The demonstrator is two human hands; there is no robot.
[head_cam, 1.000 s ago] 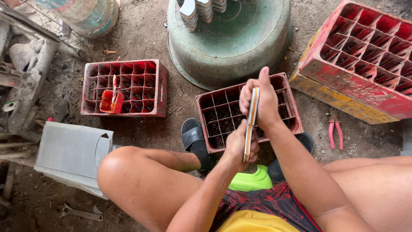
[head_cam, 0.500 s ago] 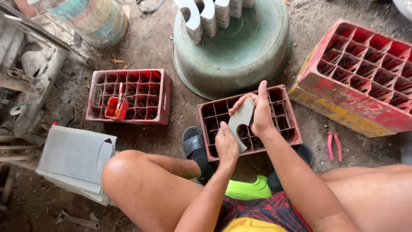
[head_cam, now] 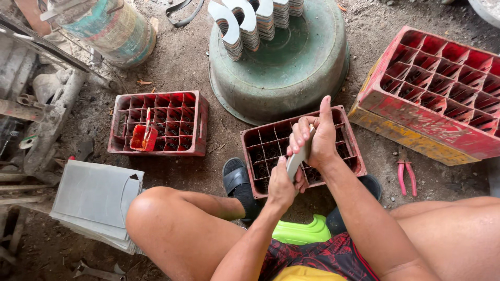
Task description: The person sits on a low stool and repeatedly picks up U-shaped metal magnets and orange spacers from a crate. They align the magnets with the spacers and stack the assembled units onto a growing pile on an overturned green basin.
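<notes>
Both hands grip one thin grey sheet piece, held edge-on above the dark red crate. Left hand clenched on the piece's lower end, thumb up along its edge. Right hand wraps the upper end, fingers curled over the top, thumb stuck straight up. Piece sits between the two hands, tilted, over the crate's middle cells; shape hard to read, looks flat and slightly curved, dull metal-grey.

Crate: plastic, worn, gridded into square cells, dark round things in the cells, too small to tell. Just behind the crate, an upturned green basin, round, scuffed and dusty, with stacks of grey hook-shaped cutouts standing on top. Left of the crate, a second red crate, same grid type, with a small orange-red container resting in one cell. Right of the crate, a bigger red crate tipped up on a yellow one. Pink-handled pliers on the dirt right of the crate. Front-left of the crate, a pile of flat grey sheets, one with a curved cut. Black sandal touching the crate's near-left corner. Lime-green plastic seat under the person, near side of crate. Far left behind, a painted rusty drum. Ground is bare packed dirt.
</notes>
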